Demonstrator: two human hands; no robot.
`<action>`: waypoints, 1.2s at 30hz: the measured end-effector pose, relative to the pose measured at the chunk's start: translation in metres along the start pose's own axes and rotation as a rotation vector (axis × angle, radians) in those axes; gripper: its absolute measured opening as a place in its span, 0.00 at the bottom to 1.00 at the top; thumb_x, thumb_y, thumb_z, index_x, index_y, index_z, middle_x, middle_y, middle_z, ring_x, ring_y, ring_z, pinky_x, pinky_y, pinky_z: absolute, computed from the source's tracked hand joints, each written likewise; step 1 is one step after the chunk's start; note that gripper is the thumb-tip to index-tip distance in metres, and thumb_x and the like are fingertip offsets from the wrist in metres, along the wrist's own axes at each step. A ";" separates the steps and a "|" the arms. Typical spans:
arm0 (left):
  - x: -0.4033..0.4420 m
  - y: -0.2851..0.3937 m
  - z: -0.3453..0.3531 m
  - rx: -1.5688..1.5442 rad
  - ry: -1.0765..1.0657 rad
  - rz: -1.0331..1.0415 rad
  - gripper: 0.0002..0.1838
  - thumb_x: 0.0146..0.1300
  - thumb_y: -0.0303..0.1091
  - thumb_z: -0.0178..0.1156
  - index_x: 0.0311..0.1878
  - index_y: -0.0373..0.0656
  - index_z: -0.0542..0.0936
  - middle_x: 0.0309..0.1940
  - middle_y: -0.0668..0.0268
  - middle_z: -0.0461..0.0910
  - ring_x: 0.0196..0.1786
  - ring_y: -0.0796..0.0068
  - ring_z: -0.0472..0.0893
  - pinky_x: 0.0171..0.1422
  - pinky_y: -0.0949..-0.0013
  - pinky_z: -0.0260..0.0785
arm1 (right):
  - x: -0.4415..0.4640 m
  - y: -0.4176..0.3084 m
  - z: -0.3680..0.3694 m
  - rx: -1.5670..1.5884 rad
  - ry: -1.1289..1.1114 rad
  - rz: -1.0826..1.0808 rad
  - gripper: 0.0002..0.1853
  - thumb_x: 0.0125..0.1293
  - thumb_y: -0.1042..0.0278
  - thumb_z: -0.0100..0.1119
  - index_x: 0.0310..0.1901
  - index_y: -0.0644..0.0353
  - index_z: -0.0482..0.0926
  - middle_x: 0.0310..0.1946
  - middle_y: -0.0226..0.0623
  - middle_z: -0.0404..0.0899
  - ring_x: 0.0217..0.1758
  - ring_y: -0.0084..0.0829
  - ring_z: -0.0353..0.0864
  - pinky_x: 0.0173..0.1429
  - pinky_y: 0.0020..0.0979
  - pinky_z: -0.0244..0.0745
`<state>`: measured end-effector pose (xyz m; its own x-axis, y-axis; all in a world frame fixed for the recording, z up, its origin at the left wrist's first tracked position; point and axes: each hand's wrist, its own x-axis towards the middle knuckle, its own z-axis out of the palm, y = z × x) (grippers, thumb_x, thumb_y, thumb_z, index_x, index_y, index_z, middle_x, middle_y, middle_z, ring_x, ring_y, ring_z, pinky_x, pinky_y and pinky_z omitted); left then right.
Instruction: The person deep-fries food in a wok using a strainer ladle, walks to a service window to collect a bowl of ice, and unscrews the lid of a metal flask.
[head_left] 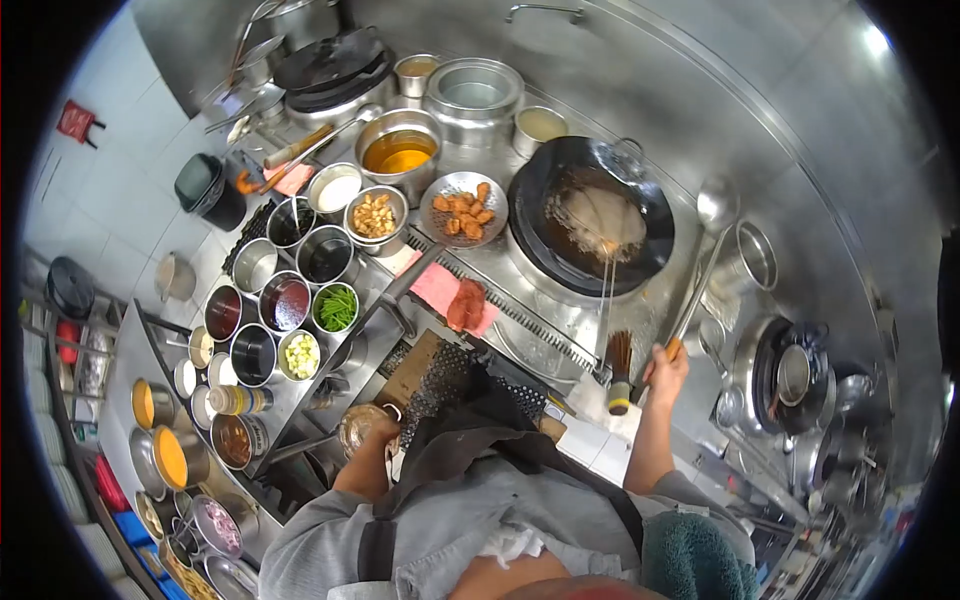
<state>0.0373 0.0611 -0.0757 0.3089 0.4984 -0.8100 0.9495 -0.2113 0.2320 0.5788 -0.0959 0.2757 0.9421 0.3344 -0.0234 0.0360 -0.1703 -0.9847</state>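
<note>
My right hand [667, 372] is closed round the wooden handle of a long ladle [716, 205], whose bowl is up beside the wok. Down at the left, my left hand [376, 436] is closed at a round strainer or bowl [358, 428]; its exact hold is too small to tell. In the black wok [650, 235] pale foaming oil [598, 218] bubbles around a wire skimmer [608, 270]. Fried brown pieces [463, 212] lie in a perforated bowl [440, 232] left of the wok. A bristle brush [619, 370] stands near my right hand.
Metal pots hold green vegetables [335, 307], chopped pale pieces [300, 356] and dark sauces [284, 301]. A pot of amber oil [400, 150] is behind them. Pink cloth [437, 287] lies along the stove edge. A second wok [820, 390] sits at the right.
</note>
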 end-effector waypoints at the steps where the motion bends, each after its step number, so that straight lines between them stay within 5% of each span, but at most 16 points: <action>1: -0.017 -0.009 0.023 -0.076 0.100 -0.120 0.22 0.54 0.49 0.54 0.46 0.44 0.81 0.50 0.54 0.77 0.53 0.57 0.77 0.56 0.62 0.68 | 0.022 -0.016 0.017 0.032 -0.047 -0.048 0.14 0.56 0.72 0.57 0.43 0.64 0.70 0.17 0.30 0.67 0.09 0.22 0.64 0.10 0.26 0.59; 3: -0.054 -0.032 0.031 -0.044 -0.082 -0.171 0.25 0.54 0.53 0.54 0.48 0.46 0.80 0.50 0.54 0.77 0.55 0.60 0.76 0.58 0.65 0.67 | 0.073 -0.046 0.057 -0.014 -0.160 -0.037 0.14 0.56 0.73 0.56 0.45 0.63 0.70 0.19 0.31 0.68 0.09 0.23 0.65 0.11 0.26 0.61; 5: -0.075 -0.047 0.039 -0.495 -0.262 -0.479 0.17 0.58 0.43 0.56 0.45 0.44 0.80 0.36 0.58 0.82 0.35 0.62 0.82 0.36 0.57 0.77 | 0.131 -0.075 0.111 -0.201 -0.305 -0.103 0.09 0.57 0.72 0.56 0.39 0.62 0.71 0.18 0.36 0.72 0.09 0.24 0.68 0.11 0.28 0.63; 8: -0.087 -0.076 0.042 -0.948 -0.106 -0.673 0.12 0.58 0.37 0.57 0.42 0.42 0.79 0.31 0.60 0.80 0.28 0.66 0.81 0.26 0.61 0.76 | 0.211 -0.095 0.214 -0.556 -0.321 -0.417 0.19 0.53 0.64 0.57 0.47 0.62 0.74 0.35 0.52 0.79 0.43 0.54 0.76 0.46 0.44 0.72; 10: -0.108 -0.052 0.015 -0.987 0.020 -0.718 0.13 0.58 0.38 0.57 0.43 0.42 0.79 0.31 0.61 0.80 0.29 0.66 0.81 0.28 0.63 0.77 | 0.233 -0.111 0.289 -0.686 -0.348 -0.569 0.19 0.52 0.65 0.57 0.47 0.61 0.74 0.37 0.52 0.79 0.44 0.54 0.77 0.45 0.45 0.72; 12: -0.120 -0.032 -0.016 -1.139 0.235 -0.692 0.13 0.57 0.36 0.57 0.44 0.43 0.78 0.30 0.62 0.79 0.27 0.68 0.80 0.26 0.64 0.75 | 0.266 -0.088 0.369 -0.763 -0.278 -0.831 0.14 0.48 0.70 0.55 0.38 0.67 0.78 0.22 0.52 0.78 0.19 0.37 0.80 0.25 0.36 0.72; 13: -0.121 -0.027 -0.023 -1.294 0.239 -0.591 0.14 0.55 0.34 0.59 0.45 0.45 0.79 0.30 0.64 0.79 0.25 0.70 0.78 0.25 0.65 0.73 | 0.268 -0.097 0.401 -0.734 -0.446 -0.550 0.12 0.47 0.71 0.55 0.33 0.67 0.78 0.21 0.52 0.78 0.17 0.36 0.78 0.25 0.36 0.72; 14: -0.113 -0.038 -0.007 -0.900 0.406 -0.182 0.15 0.53 0.32 0.60 0.45 0.46 0.79 0.28 0.67 0.78 0.25 0.72 0.77 0.26 0.65 0.72 | 0.263 -0.106 0.432 -0.698 -0.609 -0.267 0.09 0.46 0.72 0.55 0.28 0.68 0.78 0.20 0.51 0.78 0.16 0.36 0.77 0.25 0.37 0.72; 16: -0.114 0.008 -0.034 -1.302 0.384 -0.600 0.17 0.51 0.33 0.61 0.47 0.45 0.79 0.31 0.64 0.80 0.28 0.71 0.80 0.30 0.64 0.74 | 0.253 -0.099 0.487 -0.518 -0.670 -0.051 0.05 0.45 0.74 0.55 0.23 0.67 0.77 0.15 0.46 0.76 0.12 0.36 0.74 0.22 0.37 0.71; 18: -0.118 0.027 -0.037 -1.047 0.467 -0.468 0.19 0.50 0.33 0.62 0.48 0.43 0.80 0.34 0.59 0.82 0.31 0.71 0.82 0.34 0.67 0.75 | 0.239 -0.110 0.524 -0.398 -0.731 0.090 0.01 0.46 0.78 0.55 0.22 0.65 0.74 0.15 0.40 0.73 0.14 0.34 0.73 0.19 0.34 0.69; 20: -0.145 0.067 -0.067 -0.782 0.441 -0.455 0.20 0.49 0.36 0.61 0.47 0.41 0.80 0.35 0.54 0.82 0.35 0.65 0.83 0.42 0.66 0.74 | 0.237 -0.107 0.552 0.446 -0.669 0.483 0.05 0.45 0.82 0.56 0.21 0.63 0.70 0.16 0.37 0.70 0.18 0.35 0.74 0.17 0.30 0.69; 23: -0.162 0.072 -0.065 -0.801 0.386 -0.400 0.18 0.51 0.38 0.59 0.44 0.40 0.81 0.32 0.55 0.82 0.32 0.65 0.83 0.41 0.66 0.74 | 0.239 -0.131 0.559 0.904 -0.643 0.651 0.07 0.46 0.82 0.57 0.22 0.63 0.67 0.18 0.38 0.69 0.21 0.36 0.75 0.18 0.27 0.71; 26: -0.142 0.018 -0.017 -0.899 0.012 -0.663 0.11 0.55 0.36 0.57 0.36 0.38 0.80 0.22 0.61 0.79 0.23 0.69 0.79 0.25 0.66 0.71 | 0.252 -0.170 0.530 0.957 -0.623 0.633 0.07 0.46 0.82 0.57 0.24 0.65 0.67 0.19 0.41 0.70 0.21 0.38 0.75 0.18 0.27 0.71; 33: -0.115 -0.042 -0.017 -0.621 0.140 -0.487 0.07 0.54 0.32 0.56 0.33 0.40 0.80 0.21 0.63 0.77 0.20 0.68 0.76 0.20 0.65 0.67 | 0.320 -0.177 0.412 0.905 -0.493 0.519 0.06 0.50 0.79 0.56 0.26 0.63 0.67 0.19 0.39 0.69 0.19 0.34 0.74 0.17 0.27 0.71; 35: -0.098 -0.031 -0.040 -1.227 0.377 -0.466 0.13 0.57 0.38 0.54 0.35 0.37 0.80 0.21 0.61 0.77 0.22 0.67 0.78 0.22 0.64 0.69 | 0.321 -0.171 0.356 0.794 -0.394 0.428 0.07 0.49 0.78 0.56 0.27 0.65 0.67 0.19 0.44 0.72 0.18 0.34 0.75 0.16 0.24 0.67; 36: -0.080 -0.033 -0.054 -0.850 0.305 -0.364 0.17 0.60 0.42 0.52 0.37 0.37 0.80 0.22 0.59 0.78 0.22 0.66 0.78 0.23 0.63 0.69 | 0.330 -0.162 0.329 0.771 -0.346 0.432 0.07 0.49 0.78 0.56 0.27 0.65 0.67 0.19 0.44 0.72 0.18 0.34 0.75 0.16 0.24 0.67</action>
<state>-0.0157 0.0736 0.0106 -0.1241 0.6348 -0.7626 0.6762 0.6166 0.4032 0.7738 0.3471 0.3704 0.6671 0.6624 -0.3408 -0.6393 0.2741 -0.7185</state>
